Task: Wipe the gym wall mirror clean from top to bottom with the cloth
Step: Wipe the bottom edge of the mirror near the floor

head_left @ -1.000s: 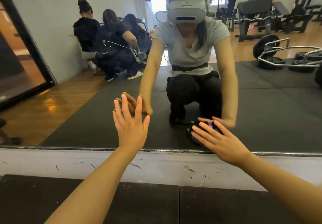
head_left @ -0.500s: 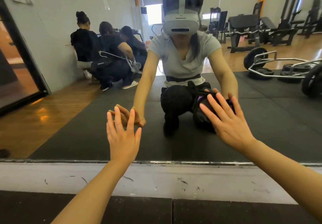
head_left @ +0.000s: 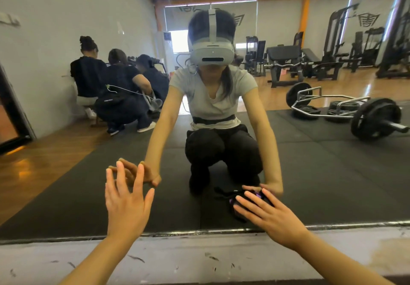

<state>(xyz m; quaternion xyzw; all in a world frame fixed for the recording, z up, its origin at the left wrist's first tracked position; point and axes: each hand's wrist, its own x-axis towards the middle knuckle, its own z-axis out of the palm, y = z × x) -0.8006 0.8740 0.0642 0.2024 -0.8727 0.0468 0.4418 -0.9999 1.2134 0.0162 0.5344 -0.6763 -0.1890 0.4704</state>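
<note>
The wall mirror [head_left: 332,174] fills most of the head view and reflects me crouching in front of it. My right hand [head_left: 268,216] presses a dark cloth with purple patches [head_left: 238,200] flat against the glass, low down near the mirror's bottom edge; its fingers are straight and spread, and the hand covers most of the cloth. My left hand [head_left: 126,202] is held up with fingers spread, its fingertips at the glass to the left, holding nothing.
A scuffed white wall strip [head_left: 199,260] runs below the mirror's metal bottom edge. The reflection shows black floor mats, a loaded bar with weight plates on the right, gym machines behind, and three people crouched at the left wall.
My right hand has swept the cloth back down the glass from its higher spot half a second ago to near the bottom edge. The view has tilted up. My left hand stays in place.
</note>
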